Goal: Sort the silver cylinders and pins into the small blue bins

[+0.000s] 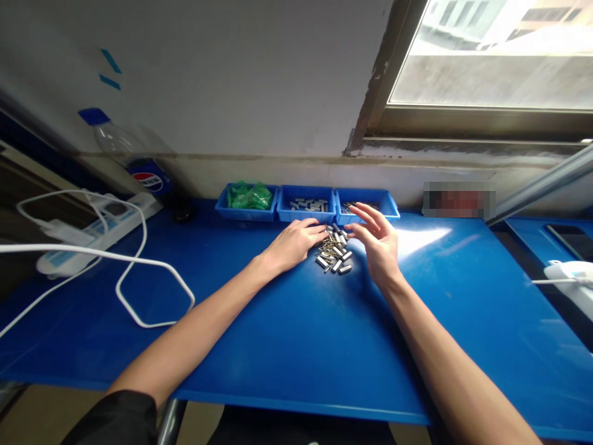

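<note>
A pile of small metal parts [335, 252], silver blocks and brass pins, lies on the blue table [296, 346]. My left hand [296, 241] rests palm down at the pile's left edge, fingers stretched onto the parts. My right hand [375, 238] hovers just right of the pile, fingers spread and slightly curled, holding nothing I can see. Behind the pile stand three blue bins: one with green pieces [248, 201], one with silver blocks [306, 204], one with thin pins [367, 205].
A white power strip [99, 225] with looping white cables [139, 272] lies at the left. A plastic bottle [134, 157] leans against the wall. A window is at upper right. A white device [572, 275] and a phone [572, 238] sit at the right edge.
</note>
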`<state>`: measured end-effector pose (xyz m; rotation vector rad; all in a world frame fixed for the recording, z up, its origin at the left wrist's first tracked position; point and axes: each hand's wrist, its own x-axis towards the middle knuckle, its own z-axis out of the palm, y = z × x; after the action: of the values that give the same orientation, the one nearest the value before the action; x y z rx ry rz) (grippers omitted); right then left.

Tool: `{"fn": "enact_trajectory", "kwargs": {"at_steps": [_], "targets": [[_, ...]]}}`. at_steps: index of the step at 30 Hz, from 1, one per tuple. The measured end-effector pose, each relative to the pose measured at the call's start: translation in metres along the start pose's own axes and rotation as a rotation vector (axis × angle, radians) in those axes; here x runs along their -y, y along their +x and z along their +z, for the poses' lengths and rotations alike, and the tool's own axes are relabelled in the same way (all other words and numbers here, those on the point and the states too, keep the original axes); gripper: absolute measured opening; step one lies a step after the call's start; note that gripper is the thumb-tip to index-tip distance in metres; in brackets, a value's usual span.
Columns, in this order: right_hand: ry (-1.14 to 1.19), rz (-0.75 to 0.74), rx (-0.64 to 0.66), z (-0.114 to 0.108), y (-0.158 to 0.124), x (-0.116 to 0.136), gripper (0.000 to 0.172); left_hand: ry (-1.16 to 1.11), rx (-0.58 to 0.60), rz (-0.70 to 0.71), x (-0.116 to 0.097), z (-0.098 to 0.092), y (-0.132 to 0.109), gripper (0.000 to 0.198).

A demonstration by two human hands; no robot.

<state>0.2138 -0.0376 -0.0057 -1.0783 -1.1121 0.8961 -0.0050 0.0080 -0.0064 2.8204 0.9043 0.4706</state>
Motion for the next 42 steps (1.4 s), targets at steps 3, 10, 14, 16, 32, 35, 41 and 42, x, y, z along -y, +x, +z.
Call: {"fn": "enact_trajectory", "kwargs": {"at_steps": [3,10,14,16,32,35,41,42], "targets": [[0.002,0.008,0.028,0.001,-0.001,-0.001,0.051,0.027,-0.014,0.003,0.001,-0.002,0.000,0.030],[0.008,0.036,0.043,0.000,-0.001,-0.003,0.047,0.048,-0.065,-0.023,0.002,0.003,0.000,0.023],[0.007,0.050,0.044,0.000,-0.001,-0.004,0.043,0.136,-0.114,-0.015,-0.001,0.003,0.000,0.035],[0.021,0.059,0.044,0.000,-0.001,-0.005,0.041,0.169,-0.052,0.015,-0.002,0.003,0.000,0.052],[0.024,0.094,0.043,-0.001,-0.001,-0.008,0.037,0.043,-0.104,-0.066,0.006,0.008,0.003,0.022],[0.044,0.100,0.037,0.000,-0.001,-0.008,0.035,0.047,-0.155,-0.081,0.007,0.011,0.001,0.022],[0.017,0.096,0.037,0.000,0.000,-0.007,0.034,-0.022,-0.321,-0.062,0.006,0.022,-0.004,0.018],[0.015,0.096,0.039,0.000,0.000,-0.007,0.033,-0.041,-0.350,-0.066,0.006,0.023,-0.004,0.017]]}}
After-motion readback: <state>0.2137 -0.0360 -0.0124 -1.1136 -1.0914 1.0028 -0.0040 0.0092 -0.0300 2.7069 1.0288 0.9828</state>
